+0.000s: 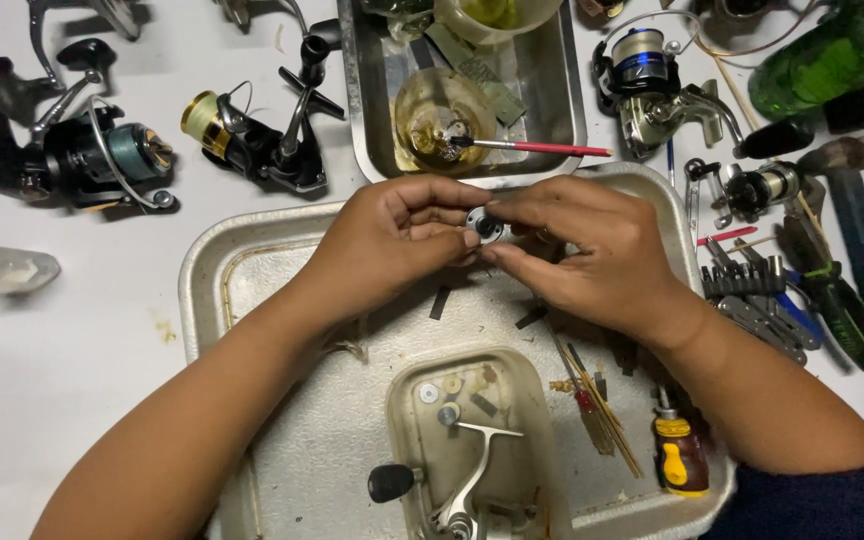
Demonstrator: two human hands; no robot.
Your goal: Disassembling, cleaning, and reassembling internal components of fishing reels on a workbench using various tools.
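Note:
Over a dented metal tray (252, 262), my left hand (387, 240) and my right hand (587, 255) meet fingertip to fingertip. Both pinch a small round silver and black reel part (485, 226) between them. Most of the part is hidden by my fingers. Below my hands, a small plastic dish (524, 400) in the tray holds a reel handle (467, 470) with a black knob, plus washers and a screw.
A second metal tray (564, 90) at the top holds a clear cup and a red-handled brush (542, 148). Fishing reels lie at left (87, 150), (252, 140) and right (652, 85). Pliers, a multi-tool and a hammer crowd the right edge. A yellow screwdriver (679, 455) and sticks lie in the near tray.

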